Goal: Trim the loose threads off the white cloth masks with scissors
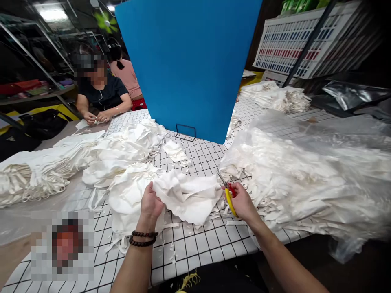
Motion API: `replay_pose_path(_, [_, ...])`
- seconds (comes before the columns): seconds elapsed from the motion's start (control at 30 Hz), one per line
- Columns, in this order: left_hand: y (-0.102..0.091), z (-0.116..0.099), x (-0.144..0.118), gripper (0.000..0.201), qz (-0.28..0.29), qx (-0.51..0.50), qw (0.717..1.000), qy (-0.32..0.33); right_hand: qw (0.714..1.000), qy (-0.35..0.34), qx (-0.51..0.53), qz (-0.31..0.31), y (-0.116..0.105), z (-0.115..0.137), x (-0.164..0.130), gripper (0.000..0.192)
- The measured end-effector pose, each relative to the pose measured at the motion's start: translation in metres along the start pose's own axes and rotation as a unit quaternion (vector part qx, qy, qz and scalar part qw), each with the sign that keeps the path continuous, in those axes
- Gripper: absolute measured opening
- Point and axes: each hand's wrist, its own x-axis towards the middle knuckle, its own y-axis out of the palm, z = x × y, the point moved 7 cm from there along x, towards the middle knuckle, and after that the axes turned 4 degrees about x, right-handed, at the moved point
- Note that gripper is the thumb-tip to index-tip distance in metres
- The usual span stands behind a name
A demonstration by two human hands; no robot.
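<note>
While the left hand (152, 202) closes its fingers (146, 191) on the edge of a white cloth (186, 195) and pinches it flat, the right hand (241, 201) is wrapped around yellow scissors (227, 191), whose blades point up and away, slightly apart, just right of the cloth. This looks like the trimming step; a cut would need the cloth edge brought between the blades. Beyond the right hand lies a bag (305, 162) of cloths, beyond the left a loose pile (122, 150) on the table (195, 248).

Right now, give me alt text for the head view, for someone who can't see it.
A left hand grips a white cloth piece on a grid-patterned table while the right hand holds yellow-handled scissors at its edge. White fabric piles surround them; a blue board stands behind.
</note>
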Motion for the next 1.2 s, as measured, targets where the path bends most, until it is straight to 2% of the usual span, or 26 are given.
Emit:
replay_pose_path(0.07, [-0.012, -0.001, 0.007, 0.021, -0.013, 0.038, 0.999, 0.002, 0.999, -0.010, -0.031, 0.007, 0.002, 0.001, 0.006, 0.021])
replay_pose_path(0.17, [-0.022, -0.009, 0.007, 0.039, -0.048, 0.094, 0.994, 0.028, 0.996, -0.029, -0.077, 0.036, 0.010, 0.006, 0.015, 0.024])
replay_pose_path(0.27, [-0.018, -0.022, -0.011, 0.060, -0.089, 0.153, 0.977, 0.118, 0.989, -0.057, -0.110, 0.079, 0.026, 0.014, 0.022, 0.020])
replay_pose_path(0.3, [-0.009, -0.020, -0.020, 0.058, -0.068, 0.173, 0.974, 0.132, 0.987, -0.067, -0.117, 0.092, 0.031, 0.016, 0.024, 0.019])
replay_pose_path(0.37, [0.019, 0.002, -0.036, 0.042, 0.045, 0.201, 0.975, 0.086, 0.981, -0.088, -0.129, 0.114, 0.040, 0.021, 0.027, 0.019])
replay_pose_path(0.43, [0.051, 0.042, -0.057, 0.030, 0.187, 0.194, 0.962, -0.035, 0.976, -0.108, -0.143, 0.122, 0.044, 0.025, 0.029, 0.018])
replay_pose_path(0.5, [0.076, 0.076, -0.074, 0.031, 0.260, 0.171, 0.942, -0.122, 0.973, -0.131, -0.159, 0.110, 0.043, 0.030, 0.028, 0.018])
replay_pose_path(0.6, [0.101, 0.108, -0.085, 0.041, 0.280, 0.123, 0.934, -0.184, 0.966, -0.178, -0.178, 0.054, 0.034, 0.038, 0.019, 0.018])
replay_pose_path(0.67, [0.111, 0.117, -0.084, 0.044, 0.269, 0.093, 0.937, -0.201, 0.956, -0.223, -0.188, 0.025, 0.027, 0.044, 0.006, 0.016])
replay_pose_path(0.8, [0.115, 0.114, -0.081, 0.041, 0.250, 0.085, 0.945, -0.191, 0.925, -0.322, -0.196, 0.042, 0.025, 0.055, -0.027, 0.015])
replay_pose_path(0.93, [0.100, 0.100, -0.083, 0.034, 0.247, 0.092, 0.948, -0.179, 0.890, -0.397, -0.192, 0.116, 0.035, 0.069, -0.061, 0.024])
replay_pose_path(1.0, [0.089, 0.089, -0.086, 0.035, 0.237, 0.076, 0.956, -0.158, 0.899, -0.378, -0.163, 0.149, 0.038, 0.072, -0.069, 0.026])
replay_pose_path(1.1, [0.073, 0.075, -0.092, 0.034, 0.228, 0.044, 0.965, -0.125, 0.964, -0.219, -0.056, 0.140, 0.034, 0.064, -0.059, 0.022])
replay_pose_path(1.13, [0.069, 0.072, -0.096, 0.033, 0.234, 0.040, 0.964, -0.120, 0.978, -0.164, -0.016, 0.131, 0.033, 0.059, -0.054, 0.020])
replay_pose_path(1.2, [0.065, 0.069, -0.104, 0.034, 0.261, 0.044, 0.957, -0.119, 0.984, -0.092, 0.047, 0.144, 0.041, 0.053, -0.045, 0.022])
